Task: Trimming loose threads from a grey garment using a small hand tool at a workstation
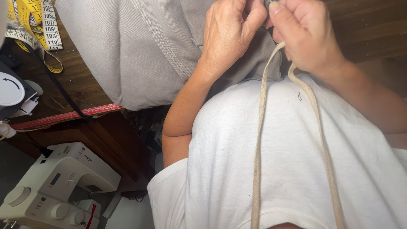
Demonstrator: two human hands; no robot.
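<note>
A: Biggest first? Grey fabric (pixel 140 46) is lying over the wooden table (pixel 80 85), top centre.
B: Hands?
A: Left hand (pixel 229 34) is pinching the fabric's edge, fingers curled tight. Right hand (pixel 307 36) is gripping the beige cord (pixel 259 127), which is looping down over the white shirt (pixel 288 169).
B: Rest?
A: White sewing machine (pixel 55 186) is sitting lower left; yellow tape measure (pixel 40 21) is lying upper left.
</note>
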